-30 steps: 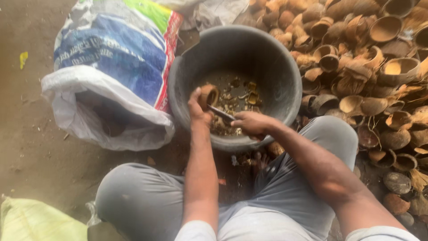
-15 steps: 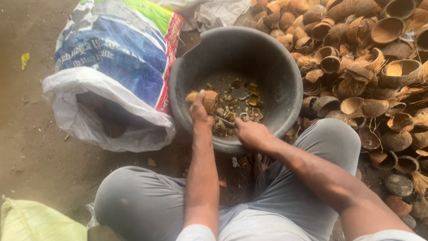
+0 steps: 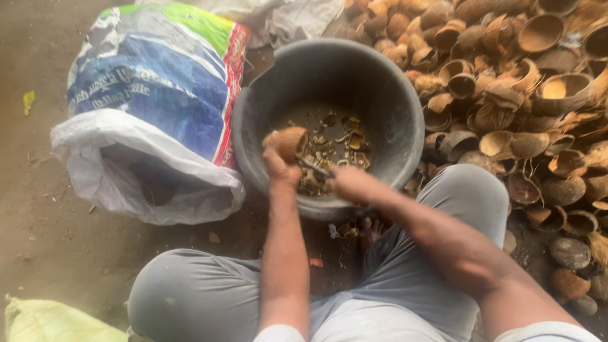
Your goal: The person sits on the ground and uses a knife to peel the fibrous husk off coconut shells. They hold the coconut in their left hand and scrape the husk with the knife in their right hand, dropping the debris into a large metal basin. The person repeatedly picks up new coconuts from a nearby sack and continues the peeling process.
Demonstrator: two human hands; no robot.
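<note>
I sit on the ground with a round dark basin [image 3: 392, 120] between my knees. My left hand [image 3: 280, 166] holds a brown coconut shell half [image 3: 292, 142] over the basin's near left side. My right hand [image 3: 349, 183] grips a thin metal knife [image 3: 311, 166], its blade pointing left toward the shell. Small brown coconut pieces [image 3: 345, 142] lie scattered on the basin's floor.
A large heap of empty coconut shell halves [image 3: 525, 107] fills the right side. An open white, blue and green woven sack [image 3: 149, 120] lies on the left. Another pale sack [image 3: 57, 320] shows at the bottom left corner. My grey-trousered knees [image 3: 190, 291] flank the basin.
My left hand has shifted left and a little down with the shell, turning it. My right hand with the knife moved slightly lower toward the basin's near rim.
</note>
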